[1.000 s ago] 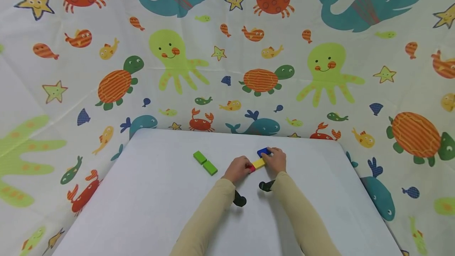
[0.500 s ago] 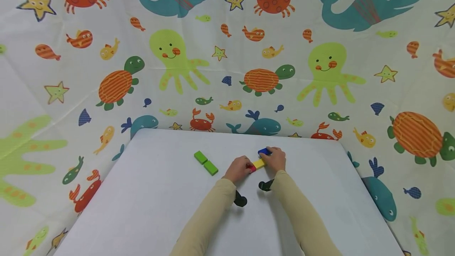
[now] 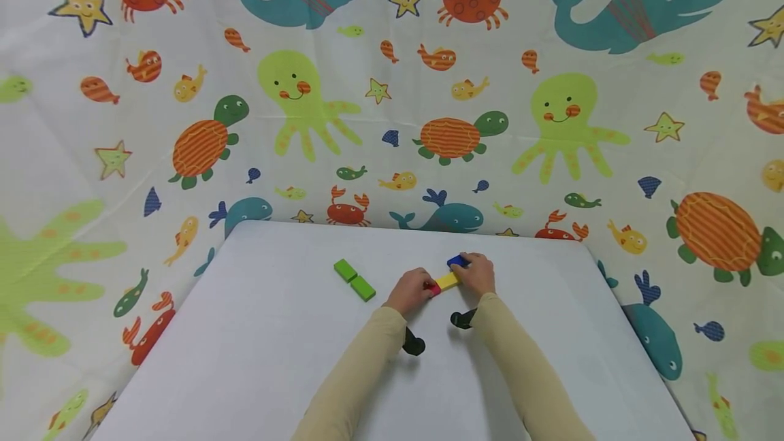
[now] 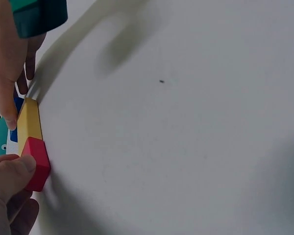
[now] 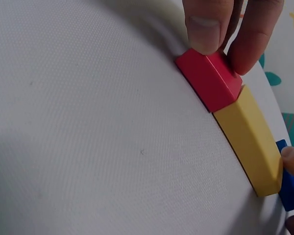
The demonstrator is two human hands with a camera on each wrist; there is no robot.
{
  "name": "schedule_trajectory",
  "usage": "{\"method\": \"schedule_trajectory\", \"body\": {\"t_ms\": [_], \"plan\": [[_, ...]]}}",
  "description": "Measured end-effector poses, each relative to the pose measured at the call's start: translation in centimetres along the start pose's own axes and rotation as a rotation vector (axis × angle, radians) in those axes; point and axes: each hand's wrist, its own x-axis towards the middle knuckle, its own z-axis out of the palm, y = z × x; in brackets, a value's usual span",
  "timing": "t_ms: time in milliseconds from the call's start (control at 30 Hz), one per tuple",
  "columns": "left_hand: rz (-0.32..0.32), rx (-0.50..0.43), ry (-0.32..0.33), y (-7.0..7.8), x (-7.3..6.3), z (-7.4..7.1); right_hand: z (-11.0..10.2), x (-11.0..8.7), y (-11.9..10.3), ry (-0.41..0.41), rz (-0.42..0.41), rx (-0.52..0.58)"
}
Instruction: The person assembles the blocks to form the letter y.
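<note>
My left hand (image 3: pixel 409 292) pinches a red block (image 4: pixel 37 164) between thumb and fingers at the near-left end of a short row. A longer yellow block (image 5: pixel 250 142) lies end to end against it on the white table. At the row's far end my right hand (image 3: pixel 478 276) grips a blue block (image 3: pixel 456 261), its thumb (image 5: pixel 291 157) on top; the fingers partly cover it. The blue block sits at an angle close to the yellow one; whether they touch, I cannot tell. Two green blocks (image 3: pixel 346 270) lie in a line to the left of both hands.
The white table (image 3: pixel 275 359) ends at a far edge in front of a curtain (image 3: pixel 392 87) printed with sea animals. Dark wrist-worn devices (image 3: pixel 413 344) stick out under both sleeves, close above the tabletop.
My right hand and the blue block have shifted very slightly to the right. The left hand, the red block and the green blocks look the same.
</note>
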Motion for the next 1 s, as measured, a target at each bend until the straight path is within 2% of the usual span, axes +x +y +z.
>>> {"method": "schedule_trajectory", "body": {"t_ms": [200, 500, 733, 1000], "plan": [[0.005, 0.023, 0.004, 0.0, 0.0, -0.2, -0.5, 0.1, 0.3, -0.007, -0.01, -0.028], [-0.017, -0.009, 0.01, 0.2, -0.2, 0.0, -0.7, 0.0, 1.7, 0.027, -0.032, -0.102], [-0.039, -0.018, 0.008, 0.2, -0.2, 0.0, -0.6, -0.3, 1.9, 0.039, 0.005, -0.078], [-0.03, -0.012, 0.015, 0.1, 0.0, 0.2, -0.4, -1.1, 2.4, 0.1, -0.016, -0.07]]}}
